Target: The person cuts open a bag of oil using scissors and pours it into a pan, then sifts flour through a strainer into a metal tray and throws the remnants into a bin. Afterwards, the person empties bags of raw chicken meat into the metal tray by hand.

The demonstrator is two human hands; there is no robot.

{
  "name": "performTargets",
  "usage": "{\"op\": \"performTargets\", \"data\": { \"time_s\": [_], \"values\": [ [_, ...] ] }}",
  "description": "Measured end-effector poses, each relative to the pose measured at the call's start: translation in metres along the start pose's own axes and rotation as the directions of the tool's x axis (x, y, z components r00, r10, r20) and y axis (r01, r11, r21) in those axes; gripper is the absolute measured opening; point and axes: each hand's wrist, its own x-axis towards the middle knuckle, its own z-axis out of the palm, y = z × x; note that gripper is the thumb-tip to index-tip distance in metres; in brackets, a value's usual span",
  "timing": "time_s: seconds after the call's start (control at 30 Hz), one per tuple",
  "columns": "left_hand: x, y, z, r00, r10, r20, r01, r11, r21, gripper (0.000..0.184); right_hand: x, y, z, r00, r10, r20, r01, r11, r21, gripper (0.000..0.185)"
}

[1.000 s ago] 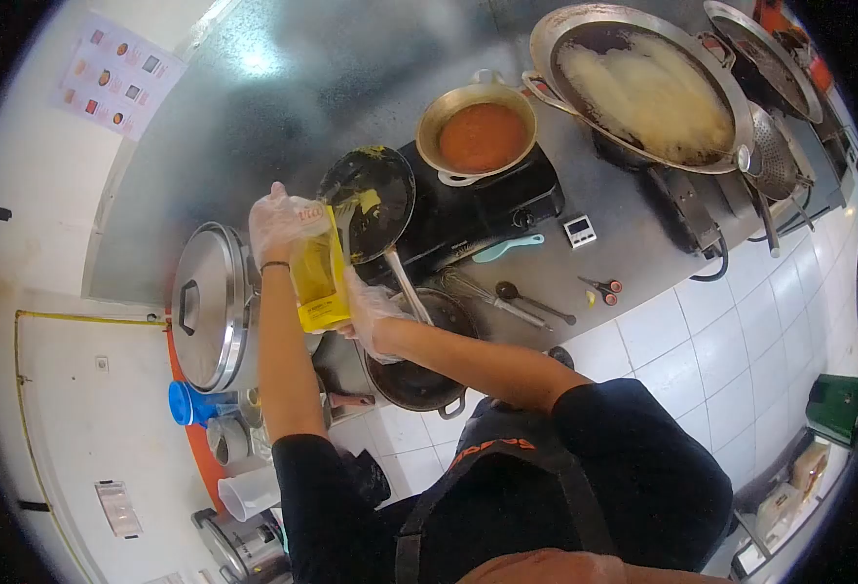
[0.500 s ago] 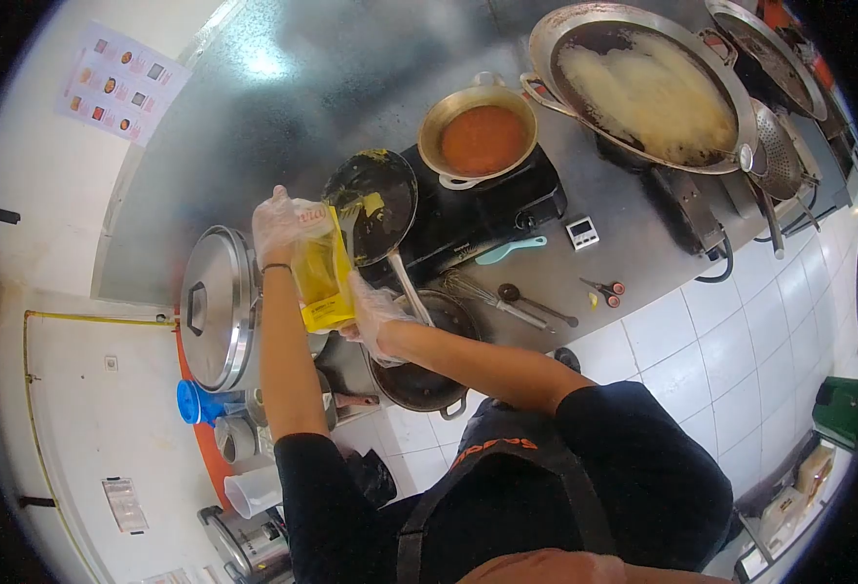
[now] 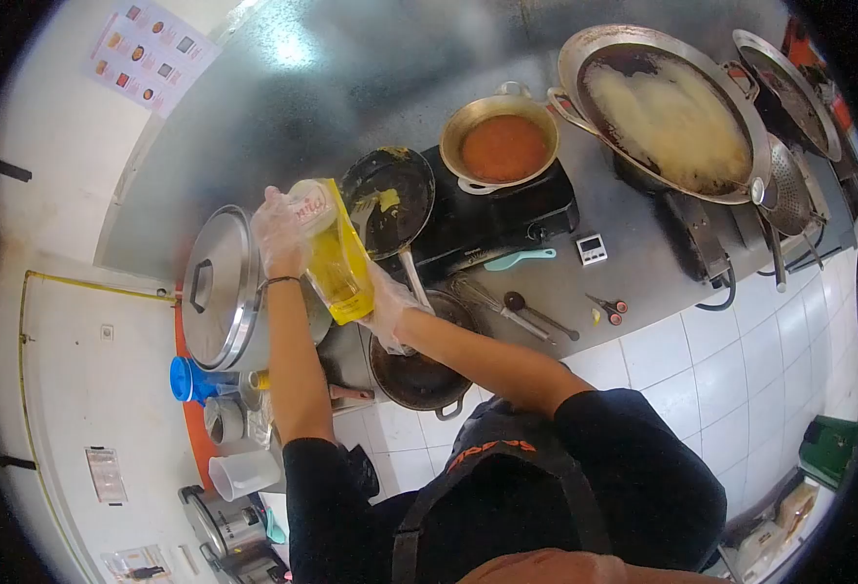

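A soft pouch of yellow oil (image 3: 339, 263), printed with red lettering, is tilted between my two gloved hands. My left hand (image 3: 281, 237) grips its upper left side, wearing a clear plastic glove. Around the lower right edge of the pouch is my right hand (image 3: 390, 310), also in a clear glove, with its fingers partly hidden behind the pouch. Just right of the pouch lies a black frying pan (image 3: 405, 219) with yellowish residue and a grey slotted turner (image 3: 362, 212) in it. The frying pan's handle runs down past my right hand, above a dark two-handled pan (image 3: 424, 375).
A pot of reddish sauce (image 3: 503, 146) sits on the black stove (image 3: 507, 219). Right of it, a large wok (image 3: 573, 63) holds foaming oil. A whisk (image 3: 507, 310), a ladle (image 3: 541, 316), scissors (image 3: 609, 308) and a timer (image 3: 591, 249) lie near the counter edge. A big lidded pot (image 3: 223, 287) stands left.
The pouch has risen slightly and swung rightward at its base, showing more of its lettering. Both hands still hold it. The whole view has shifted a little.
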Motion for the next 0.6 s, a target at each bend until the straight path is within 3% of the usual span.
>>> {"op": "performTargets", "data": {
  "time_s": [0.07,0.17,0.37,0.47,0.5,0.6],
  "values": [
    [-0.001,0.000,0.002,0.999,-0.040,-0.030,0.037,0.995,-0.093,0.056,0.003,0.008,-0.004,0.995,-0.035,0.093,0.032,0.999,0.026,0.047],
    [0.021,-0.025,-0.003,1.000,0.028,0.010,-0.027,0.996,-0.081,0.055,-0.021,0.000,0.018,0.998,0.060,0.000,-0.060,0.998,0.035,0.045],
    [0.027,-0.030,0.010,0.993,0.086,0.077,-0.113,0.857,0.503,0.060,0.001,0.023,-0.008,0.972,0.128,0.196,-0.127,0.992,-0.019,0.042],
    [0.011,-0.015,0.020,0.996,0.057,0.070,-0.086,0.849,0.522,0.060,-0.016,0.015,0.000,0.973,0.093,0.212,-0.098,0.995,0.016,0.039],
    [0.010,-0.015,0.021,0.996,0.053,0.072,-0.084,0.838,0.540,0.059,-0.017,0.015,-0.001,0.984,0.082,0.156,-0.086,0.996,0.014,0.038],
    [0.036,-0.045,0.020,0.951,0.267,0.158,-0.299,0.652,0.697,0.057,-0.025,0.010,0.001,0.998,0.058,0.004,-0.058,0.998,-0.006,0.036]
  ]
}}
